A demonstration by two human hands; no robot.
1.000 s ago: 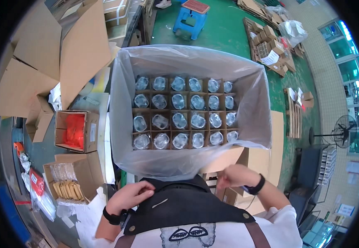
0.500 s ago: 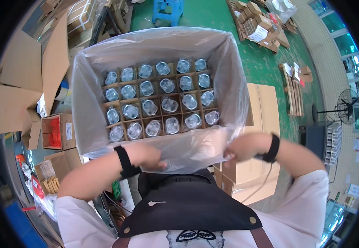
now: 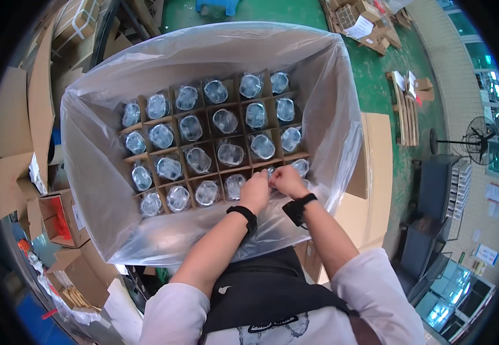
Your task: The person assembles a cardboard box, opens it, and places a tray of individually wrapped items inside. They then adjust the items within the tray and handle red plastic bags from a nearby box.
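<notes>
A large carton lined with a clear plastic bag (image 3: 111, 230) stands in front of me. Inside it, a brown cardboard divider (image 3: 205, 118) forms a grid of cells. Each visible cell holds a round silvery metal part (image 3: 224, 121) in clear plastic wrap. My left hand (image 3: 254, 191) and my right hand (image 3: 289, 180) are close together over the near row, towards its right end. Both have their fingers closed in a pinch over one wrapped part, which they mostly hide. What exactly the fingertips hold is hidden. Black bands circle both wrists.
Large cardboard sheets or boxes (image 3: 376, 155) lie right of the carton. Open boxes (image 3: 85, 276) stand at the lower left, tall cardboard flaps (image 3: 8, 115) further up. A pallet (image 3: 407, 115), a black fan (image 3: 479, 141) and a blue stool (image 3: 218, 6) are beyond.
Both hands have left the liner's near edge and moved forward into the carton, coming together over a wrapped part in the near row. The carton appears larger and closer in view.
</notes>
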